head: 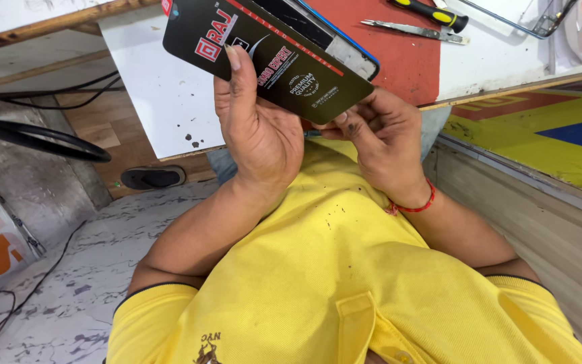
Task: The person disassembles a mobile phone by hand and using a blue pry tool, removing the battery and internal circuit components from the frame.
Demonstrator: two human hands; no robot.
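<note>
Left hand: the left hand (257, 128) grips a flat, glossy black rectangular cardboard package (267, 57) from beneath, its index finger (237, 81) laid straight up across the printed face and the other fingers curled behind.
Right hand: the right hand (382, 138) pinches the package's lower right corner, thumb on the front edge, remaining fingers tucked under; a red thread band (412, 205) circles its wrist.
Package: held tilted in the air just above the near edge of the white worktop (163, 101), between both hands and close to the person's yellow polo shirt (331, 283).
Worktop: a red mat (405, 57) covers part of it; a dark flat phone with a blue rim (335, 37) lies partly hidden behind the package.
Tools: 1 yellow-and-black-handled screwdriver (432, 13) and 1 pair of metal tweezers (415, 30) rest on the mat, well apart from the hands.
Floor: a black sandal (153, 177) and black cables (42, 135) lie below the worktop.
</note>
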